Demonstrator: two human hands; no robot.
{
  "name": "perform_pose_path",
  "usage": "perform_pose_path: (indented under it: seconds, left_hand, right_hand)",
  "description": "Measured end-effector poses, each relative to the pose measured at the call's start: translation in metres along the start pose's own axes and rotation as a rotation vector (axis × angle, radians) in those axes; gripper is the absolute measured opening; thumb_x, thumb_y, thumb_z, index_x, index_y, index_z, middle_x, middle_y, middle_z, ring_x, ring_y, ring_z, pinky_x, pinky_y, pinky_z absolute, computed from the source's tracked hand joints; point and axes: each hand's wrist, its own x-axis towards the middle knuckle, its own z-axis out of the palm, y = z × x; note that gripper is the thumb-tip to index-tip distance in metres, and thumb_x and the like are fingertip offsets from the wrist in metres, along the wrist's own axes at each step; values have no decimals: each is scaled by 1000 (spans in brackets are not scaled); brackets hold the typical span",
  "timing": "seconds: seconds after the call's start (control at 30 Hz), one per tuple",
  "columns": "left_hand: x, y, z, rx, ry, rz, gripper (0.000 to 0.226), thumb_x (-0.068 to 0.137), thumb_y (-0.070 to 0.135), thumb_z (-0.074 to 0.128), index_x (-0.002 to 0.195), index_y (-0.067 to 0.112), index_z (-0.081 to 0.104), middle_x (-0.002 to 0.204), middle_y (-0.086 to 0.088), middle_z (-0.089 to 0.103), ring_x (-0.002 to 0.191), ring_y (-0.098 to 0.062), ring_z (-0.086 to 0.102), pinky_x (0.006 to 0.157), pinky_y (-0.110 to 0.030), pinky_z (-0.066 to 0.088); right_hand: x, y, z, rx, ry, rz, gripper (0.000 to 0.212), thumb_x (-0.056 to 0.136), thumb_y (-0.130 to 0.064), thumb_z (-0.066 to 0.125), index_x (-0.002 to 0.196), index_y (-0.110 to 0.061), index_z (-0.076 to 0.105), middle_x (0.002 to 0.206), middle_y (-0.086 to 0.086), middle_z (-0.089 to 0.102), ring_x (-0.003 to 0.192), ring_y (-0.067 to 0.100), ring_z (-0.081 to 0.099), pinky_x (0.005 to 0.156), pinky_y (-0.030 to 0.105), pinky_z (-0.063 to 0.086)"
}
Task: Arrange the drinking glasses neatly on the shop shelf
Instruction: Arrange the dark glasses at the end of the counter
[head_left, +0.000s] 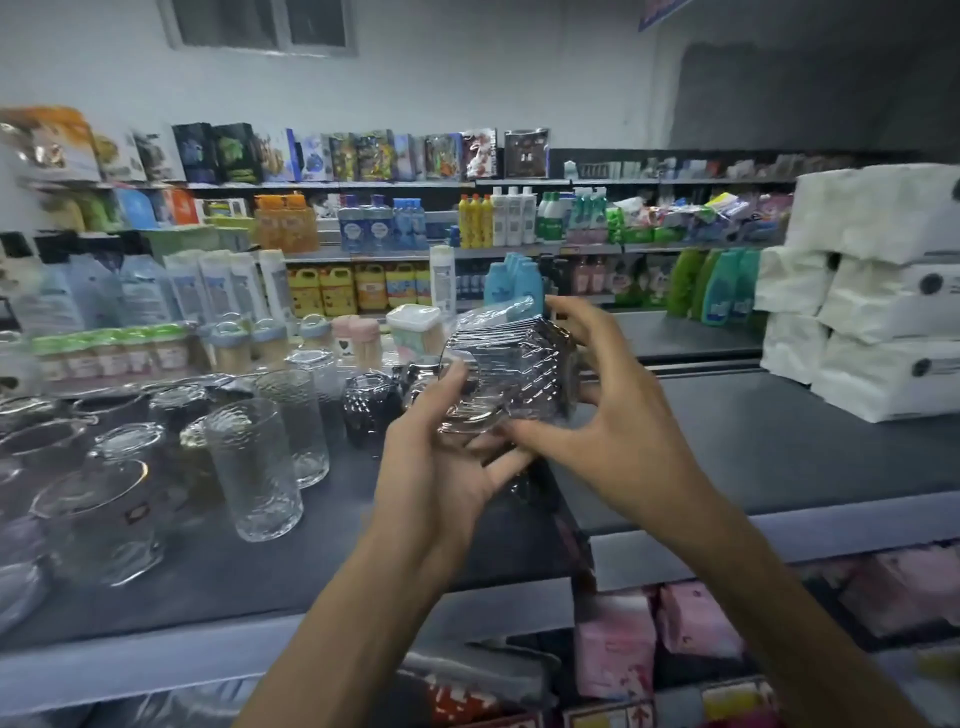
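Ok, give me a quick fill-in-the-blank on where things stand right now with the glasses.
The left hand and right hand together hold one ribbed ____. The tall clear glasses stand on the shelf to the ____ of the held glass. The stacked packs at the right are ____ in colour.
Missing: glass; left; white.

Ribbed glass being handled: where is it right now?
Head view, centre: the ribbed glass is held tilted between the left hand and right hand, above the dark shelf, just right of a small dark glass.
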Motion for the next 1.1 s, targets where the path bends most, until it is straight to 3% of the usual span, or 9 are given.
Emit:
perform_pose_path:
  seconds: [0.13, 0.27, 0.33, 0.43, 0.57, 0.63, 0.73, 0.9, 1.1]
  left_hand:
    - [-4, 23, -40, 100, 80, 115, 52, 100, 22, 60, 150, 24, 48, 133, -11, 68, 107, -31, 72, 92, -47, 60]
    - [-6, 46, -69, 147, 123, 148, 40, 105, 22, 51, 145, 23, 54, 132, -14, 69, 109, -32, 72, 93, -46, 60]
    - [-6, 50, -84, 164, 207, 111, 37, 107, 27, 50, 143, 20, 55, 134, -18, 66, 118, -40, 68, 92, -49, 60]
    - [-12, 46, -106, 276, 363, 53, 29, 108, 30, 49, 134, 21, 58, 125, -15, 67, 107, -34, 72, 86, -45, 63]
    - [-26, 21, -149, 951, 305, 211, 19, 104, 21, 56, 121, 29, 61, 102, -5, 70, 86, -14, 68, 89, -49, 58]
    - [-32, 10, -166, 1305, 197, 293, 21, 103, 27, 56, 122, 26, 65, 105, 4, 68, 89, -8, 66, 88, -43, 56]
    - [-36, 8, -174, 1720, 94, 362, 36, 96, 41, 41, 120, 30, 66, 116, 5, 66, 103, -21, 65, 85, -40, 54]
    - [-34, 12, -174, 1767, 182, 346, 30, 100, 35, 54, 129, 29, 58, 124, 6, 60, 109, -20, 60, 79, -33, 46]
    - [-15, 15, -162, 1728, 306, 258, 34, 99, 48, 55, 122, 25, 46, 122, 3, 59, 110, -27, 60, 80, -43, 52]
  right_hand:
    - [31, -30, 14, -170, -260, -58, 86, 68, -39, 92, 138, -32, 43, 131, -17, 59, 114, -2, 59, 100, 24, 51]
    - [72, -51, 40, -332, -480, -199, 85, 70, -42, 92, 141, -31, 47, 134, -12, 59, 108, -1, 57, 87, 7, 44]
    - [93, -53, 57, -415, -536, -258, 87, 73, -45, 89, 146, -26, 46, 141, -7, 57, 117, 6, 54, 92, 16, 41]
    - [122, -49, 86, -507, -614, -296, 89, 77, -46, 86, 149, -18, 43, 146, 1, 53, 120, 10, 50, 96, 22, 35]
    - [147, -35, 117, -574, -713, -292, 90, 73, -44, 89, 147, -17, 45, 143, 2, 54, 117, 12, 48, 98, 25, 33]
    - [152, -27, 130, -601, -775, -282, 88, 71, -44, 91, 143, -17, 49, 130, 0, 56, 112, 15, 51, 95, 27, 36]
    - [151, -18, 147, -625, -858, -277, 86, 67, -41, 93, 139, -17, 53, 122, -9, 50, 106, 16, 51, 90, 28, 38]
    - [140, 1, 166, -709, -965, -238, 93, 61, -39, 97, 140, -20, 53, 117, -3, 59, 107, 21, 57, 92, 34, 48]
    - [130, 9, 177, -760, -981, -223, 97, 56, -38, 99, 141, -25, 54, 129, -1, 63, 113, 21, 59, 95, 32, 49]
